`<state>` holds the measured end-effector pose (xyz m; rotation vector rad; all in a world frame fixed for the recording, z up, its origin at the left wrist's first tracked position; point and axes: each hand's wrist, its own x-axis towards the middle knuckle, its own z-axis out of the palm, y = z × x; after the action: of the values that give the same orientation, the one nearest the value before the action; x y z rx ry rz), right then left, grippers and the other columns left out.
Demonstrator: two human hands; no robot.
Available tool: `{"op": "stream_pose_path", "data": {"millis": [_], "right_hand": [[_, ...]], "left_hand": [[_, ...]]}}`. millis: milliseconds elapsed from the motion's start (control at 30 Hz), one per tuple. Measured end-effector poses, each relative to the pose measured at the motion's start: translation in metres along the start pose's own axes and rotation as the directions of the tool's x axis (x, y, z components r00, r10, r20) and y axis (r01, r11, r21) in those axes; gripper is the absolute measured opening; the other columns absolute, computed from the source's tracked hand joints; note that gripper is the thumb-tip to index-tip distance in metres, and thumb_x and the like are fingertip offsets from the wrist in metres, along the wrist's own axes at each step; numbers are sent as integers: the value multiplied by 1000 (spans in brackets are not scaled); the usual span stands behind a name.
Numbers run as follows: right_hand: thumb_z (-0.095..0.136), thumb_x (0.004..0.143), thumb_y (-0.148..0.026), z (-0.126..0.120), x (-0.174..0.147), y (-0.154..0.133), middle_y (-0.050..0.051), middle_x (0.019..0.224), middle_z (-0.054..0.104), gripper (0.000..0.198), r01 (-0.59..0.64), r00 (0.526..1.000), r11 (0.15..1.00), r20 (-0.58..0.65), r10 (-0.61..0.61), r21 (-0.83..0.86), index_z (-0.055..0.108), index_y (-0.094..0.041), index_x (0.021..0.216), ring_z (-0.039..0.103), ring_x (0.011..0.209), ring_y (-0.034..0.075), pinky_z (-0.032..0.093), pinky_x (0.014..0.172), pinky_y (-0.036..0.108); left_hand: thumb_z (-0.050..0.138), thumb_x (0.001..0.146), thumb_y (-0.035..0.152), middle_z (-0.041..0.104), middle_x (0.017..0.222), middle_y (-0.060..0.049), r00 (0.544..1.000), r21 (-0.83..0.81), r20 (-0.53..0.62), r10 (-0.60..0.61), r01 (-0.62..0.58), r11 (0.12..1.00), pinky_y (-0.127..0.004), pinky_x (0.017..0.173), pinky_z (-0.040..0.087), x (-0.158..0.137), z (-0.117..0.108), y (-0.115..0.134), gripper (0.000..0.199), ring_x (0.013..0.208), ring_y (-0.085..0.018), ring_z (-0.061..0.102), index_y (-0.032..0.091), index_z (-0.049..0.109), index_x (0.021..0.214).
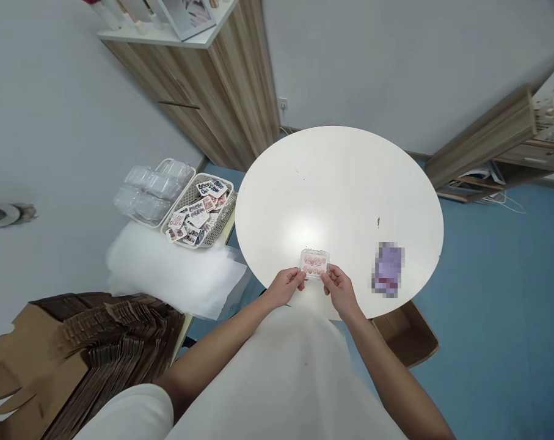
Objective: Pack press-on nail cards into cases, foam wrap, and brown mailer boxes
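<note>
A small clear plastic box of press-on nails (314, 261), with rows of pinkish nails on a card inside, is held level at the near edge of the round white table (341, 189). My left hand (284, 286) pinches its left lower corner between thumb and fingers. On the opposite corner my right hand (340, 289) grips it the same way, thumb on top. The box looks closed. Whether its underside touches the tabletop I cannot tell.
A pixelated purple item (388, 269) lies on the table's right. To the left stand a basket of nail cards (215, 231), a basket of clear packs (155, 188), white foam sheets (176, 269) and flattened cardboard (121, 348). An open carton (407, 333) sits below the table.
</note>
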<state>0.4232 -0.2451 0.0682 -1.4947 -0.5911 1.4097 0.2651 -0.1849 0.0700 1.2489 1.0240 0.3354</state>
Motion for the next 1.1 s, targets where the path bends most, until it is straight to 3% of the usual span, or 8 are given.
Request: {"op": "stream_pose_path", "data": {"millis": [133, 267, 533, 700, 900, 1100], "right_hand": [[59, 70, -45, 10, 19, -1, -2, 73, 58, 45, -20, 999, 1000, -40, 19, -18, 46, -25, 109, 52, 60, 13, 43, 62, 30], [58, 72, -44, 31, 40, 1, -1, 77, 61, 46, -31, 998, 999, -55, 29, -42, 42, -27, 111, 57, 75, 17, 43, 72, 33], [55, 74, -41, 102, 97, 9, 4, 98, 61, 47, -70, 995, 981, -82, 56, -181, 39, -28, 117, 55, 86, 18, 42, 76, 35], [60, 69, -37, 146, 143, 21, 7, 124, 42, 54, -71, 990, 957, -138, 33, -280, 43, -28, 119, 44, 108, 22, 43, 80, 35], [57, 70, -34, 181, 186, 23, 8, 114, 44, 53, -77, 993, 936, -110, 41, -343, 44, -26, 122, 46, 99, 21, 44, 80, 36], [54, 73, -32, 201, 206, 18, 8, 110, 46, 54, -43, 995, 908, -98, 2, -417, 40, -23, 125, 46, 99, 20, 44, 83, 39]], "left_hand": [[50, 78, 46, 61, 89, -6, 994, -178, -98, -50, 32, 983, -28, 73, 41, 9, -13, 0, 36, 78, -17, 56, 17, 59, 98], [56, 75, 41, 51, 116, -9, 977, -233, -208, -53, 3, 972, -30, 82, 41, 19, -37, -4, 50, 95, -18, 53, 22, 47, 120], [53, 78, 40, 41, 126, -9, 976, -202, -214, -51, 7, 979, -33, 91, 37, 48, -106, -23, 55, 114, -23, 41, 26, 36, 129], [51, 79, 42, 33, 125, -7, 942, -109, -326, -76, 42, 993, -31, 94, 33, 77, -152, -42, 55, 118, -22, 35, 29, 35, 130], [47, 80, 46, 36, 118, -8, 912, -81, -376, -164, 143, 986, -29, 91, 34, 109, -193, -48, 55, 111, -20, 40, 25, 36, 130], [35, 85, 50, 31, 128, -9, 912, 46, -378, -157, 188, 981, -31, 92, 36, 123, -212, -43, 55, 116, -19, 39, 25, 28, 133]]}}
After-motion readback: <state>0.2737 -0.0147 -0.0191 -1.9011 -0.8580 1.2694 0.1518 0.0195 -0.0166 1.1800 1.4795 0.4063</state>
